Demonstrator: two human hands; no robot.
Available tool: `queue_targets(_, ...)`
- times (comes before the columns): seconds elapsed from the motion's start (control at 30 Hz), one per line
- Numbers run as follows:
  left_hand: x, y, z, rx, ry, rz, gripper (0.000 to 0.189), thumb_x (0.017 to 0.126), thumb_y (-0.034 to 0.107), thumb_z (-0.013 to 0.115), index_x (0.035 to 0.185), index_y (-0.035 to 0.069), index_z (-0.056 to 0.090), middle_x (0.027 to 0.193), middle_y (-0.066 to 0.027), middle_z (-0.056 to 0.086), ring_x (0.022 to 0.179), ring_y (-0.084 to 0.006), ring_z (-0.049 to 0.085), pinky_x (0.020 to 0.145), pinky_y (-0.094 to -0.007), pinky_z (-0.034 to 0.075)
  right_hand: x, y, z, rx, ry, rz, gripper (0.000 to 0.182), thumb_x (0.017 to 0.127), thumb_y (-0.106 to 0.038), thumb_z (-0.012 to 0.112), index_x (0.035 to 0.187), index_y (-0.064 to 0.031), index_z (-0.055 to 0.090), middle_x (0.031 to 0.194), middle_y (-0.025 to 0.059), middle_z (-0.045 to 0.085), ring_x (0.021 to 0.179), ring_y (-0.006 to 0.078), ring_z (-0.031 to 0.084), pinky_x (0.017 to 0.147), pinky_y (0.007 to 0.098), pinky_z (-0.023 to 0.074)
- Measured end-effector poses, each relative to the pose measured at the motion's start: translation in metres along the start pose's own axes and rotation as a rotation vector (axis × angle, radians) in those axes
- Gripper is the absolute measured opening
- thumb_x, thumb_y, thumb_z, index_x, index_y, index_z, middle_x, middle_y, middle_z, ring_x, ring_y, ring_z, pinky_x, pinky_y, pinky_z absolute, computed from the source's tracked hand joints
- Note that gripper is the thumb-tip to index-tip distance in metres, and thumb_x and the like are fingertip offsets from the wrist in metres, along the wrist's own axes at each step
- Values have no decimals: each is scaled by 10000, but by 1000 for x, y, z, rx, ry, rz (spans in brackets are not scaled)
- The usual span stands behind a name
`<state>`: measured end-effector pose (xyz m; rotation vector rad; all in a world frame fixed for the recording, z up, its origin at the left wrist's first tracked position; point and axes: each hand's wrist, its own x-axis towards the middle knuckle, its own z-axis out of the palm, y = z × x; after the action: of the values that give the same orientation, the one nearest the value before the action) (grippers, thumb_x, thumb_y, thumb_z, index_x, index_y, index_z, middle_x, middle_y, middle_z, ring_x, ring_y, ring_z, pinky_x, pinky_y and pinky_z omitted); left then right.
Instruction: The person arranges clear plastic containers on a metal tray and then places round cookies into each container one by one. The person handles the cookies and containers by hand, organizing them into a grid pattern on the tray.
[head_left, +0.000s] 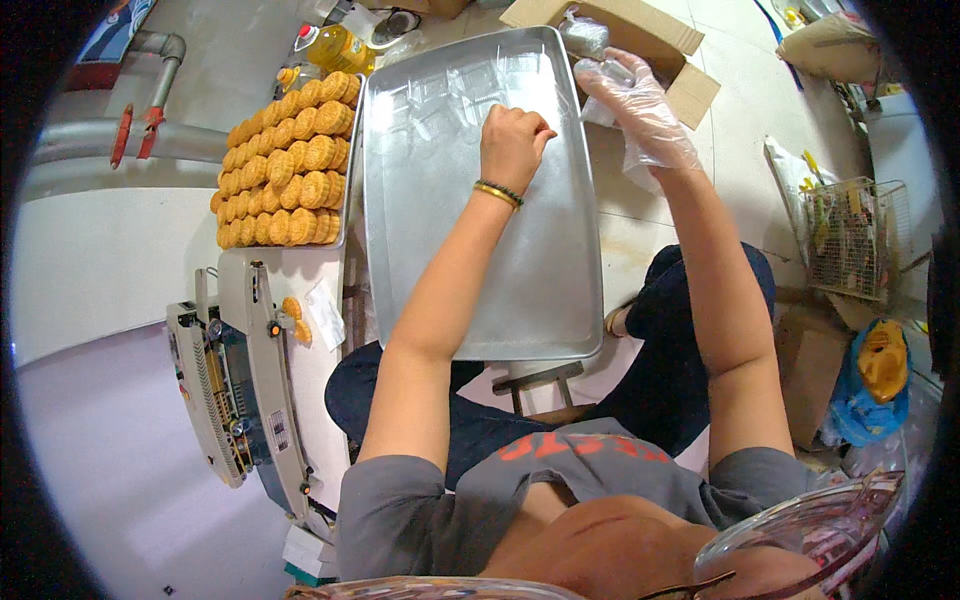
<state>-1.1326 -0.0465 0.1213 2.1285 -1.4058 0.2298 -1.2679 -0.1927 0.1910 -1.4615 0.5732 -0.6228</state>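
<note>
A large metal baking tray (480, 285) lies before me, with several small clear plastic trays (480, 79) near its far end. My left hand (514, 142), bare and with bracelets at the wrist, is over the metal tray beside these pieces. Its fingers are curled and their tips are hidden, so whether it holds anything is unclear. Beyond the metal tray's right edge, my right hand (637, 101) wears a thin clear plastic glove. Clear plastic trays (616, 73) are gripped in it, above an open cardboard box (694, 90).
Left of the metal tray, rows of round golden pastries (281, 169) fill another tray. Closer to me stands a grey machine (259, 375), with loose pastries (298, 319) beside it. An oil bottle (337, 49) is at the far left. A wire basket (855, 236) is at right.
</note>
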Motion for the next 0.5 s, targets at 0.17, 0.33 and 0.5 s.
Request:
queue_targets(0.17, 16, -47, 38, 383, -116, 134, 140, 718, 232, 793, 772, 109, 754, 782, -56, 687, 907, -262, 596, 822, -388, 503, -3, -10, 13, -155, -54, -4, 943, 787, -518, 812, 1414, 72, 425, 1242, 200, 611, 1133, 233, 605, 965, 309, 488)
queue_targets(0.33, 12, -30, 16, 183, -15, 22, 291, 837, 219, 758, 1099, 97, 726, 1059, -88, 675, 982, -256, 598, 855, -371, 495, -3, 5, 13, -117, -20, -8, 941, 784, -506, 820, 1407, 75, 421, 1190, 195, 643, 1091, 229, 628, 948, 317, 499)
queue_targets(0.5, -31, 29, -44, -817, -89, -305, 221, 946, 228, 675, 1096, 78, 740, 1026, -65, 704, 966, -192, 617, 847, -302, 479, -15, 32, 26, -270, -126, -31, 952, 782, -503, 823, 1389, 108, 417, 1171, 227, 648, 1059, 272, 648, 932, 345, 514)
